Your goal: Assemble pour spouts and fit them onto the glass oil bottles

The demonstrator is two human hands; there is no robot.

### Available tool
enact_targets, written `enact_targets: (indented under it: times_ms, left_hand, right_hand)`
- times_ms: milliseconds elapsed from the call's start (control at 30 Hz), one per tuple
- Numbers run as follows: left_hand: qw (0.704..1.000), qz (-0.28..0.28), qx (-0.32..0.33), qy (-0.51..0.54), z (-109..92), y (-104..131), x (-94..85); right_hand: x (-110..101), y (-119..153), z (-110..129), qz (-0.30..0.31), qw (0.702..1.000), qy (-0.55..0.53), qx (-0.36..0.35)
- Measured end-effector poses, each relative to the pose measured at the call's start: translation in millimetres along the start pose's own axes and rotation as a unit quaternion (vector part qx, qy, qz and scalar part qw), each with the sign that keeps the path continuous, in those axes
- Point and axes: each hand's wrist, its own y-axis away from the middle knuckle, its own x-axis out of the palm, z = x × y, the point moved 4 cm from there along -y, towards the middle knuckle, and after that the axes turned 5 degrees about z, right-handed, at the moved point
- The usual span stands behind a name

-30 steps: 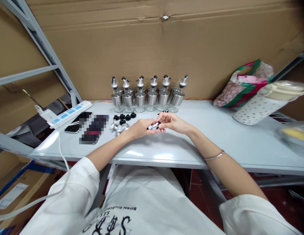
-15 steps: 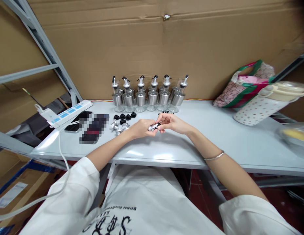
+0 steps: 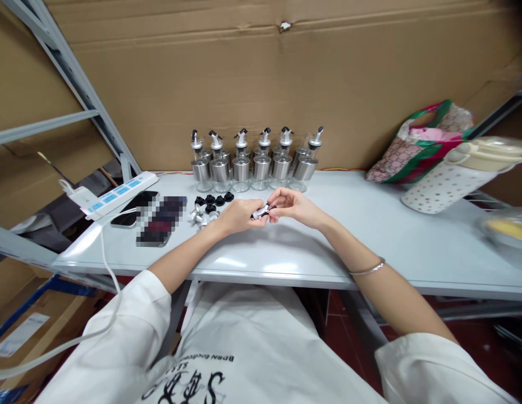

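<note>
Above the middle of the table, my left hand (image 3: 243,215) is closed on a small silver pourer top (image 3: 261,212). My right hand (image 3: 292,206) pinches the black part at its right end, fingertips close to those of my left hand. Silver pourer pieces (image 3: 200,216) lie in a pile left of my left hand, and several black stoppers (image 3: 210,200) sit just behind them. Along the back stands a row of glass and steel bottles (image 3: 241,168), the front ones with pourer tops fitted.
Phones (image 3: 162,221) and a white power strip (image 3: 122,193) with a cable (image 3: 104,255) are at the left. A patterned bag (image 3: 416,148), a spotted jug (image 3: 440,182) and a plastic-wrapped item (image 3: 509,230) are at the right. Cardboard (image 3: 227,73) stands behind the table.
Both hands have moved slightly up, and the pourer top has turned a little between them. My left fingers now cover more of its left end.
</note>
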Motion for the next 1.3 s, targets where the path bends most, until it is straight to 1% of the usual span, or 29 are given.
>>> enact_targets:
  times_ms: [200,533,667,900,1067,1300]
  left_hand:
    - [1.0,-0.013,-0.001,-0.013,3,1,1.1]
    - [0.998,-0.027,0.004,-0.05,5,2,-1.1]
    - [0.999,-0.02,0.002,-0.041,6,2,-0.5]
    - [1.0,0.014,-0.001,-0.009,4,2,-1.0]
    - [1.0,0.019,0.006,0.005,4,2,-0.6]
    - [1.0,0.021,0.014,0.002,5,3,0.8]
  right_hand:
    - [-4,0,4,-0.045,0.997,0.055,-0.029]
    - [-9,0,4,-0.098,0.991,0.087,-0.022]
    - [-11,1,4,-0.093,0.991,0.091,-0.012]
    - [-12,2,4,-0.084,0.992,0.095,-0.012]
    - [-11,2,5,-0.075,0.993,0.094,-0.016]
    - [-11,3,4,-0.07,0.996,0.054,-0.002]
